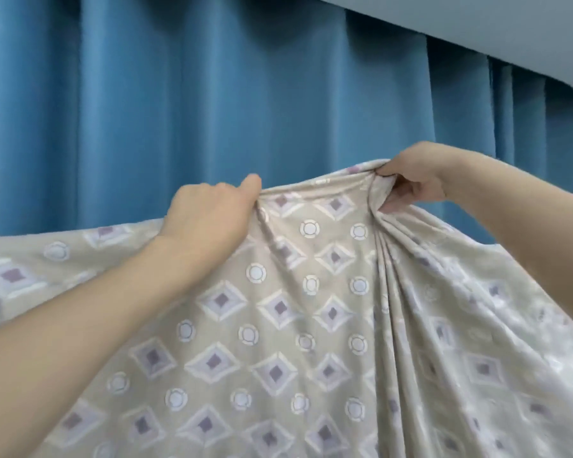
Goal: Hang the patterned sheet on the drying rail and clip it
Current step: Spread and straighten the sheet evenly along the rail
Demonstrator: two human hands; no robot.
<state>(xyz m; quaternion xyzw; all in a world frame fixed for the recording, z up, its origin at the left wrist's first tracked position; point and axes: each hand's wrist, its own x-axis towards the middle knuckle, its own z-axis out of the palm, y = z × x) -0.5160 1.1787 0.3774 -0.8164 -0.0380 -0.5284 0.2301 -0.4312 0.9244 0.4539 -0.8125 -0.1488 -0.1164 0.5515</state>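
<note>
Head view: patterned sheet [311, 325], beige with purple-centred diamonds and pale rings, raised in front of a blue pleated curtain [196, 110]. Left hand [209, 216] grips the sheet's top edge, fingers curled into the cloth. Right hand [411, 180] pinches a gathered bunch of the same edge; folds radiate downward from it. Edge taut between the hands. Grey ceiling [493, 24] at upper right.

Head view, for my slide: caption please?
Both hands, left hand and right hand, grip patterned sheet before blue curtain.
</note>
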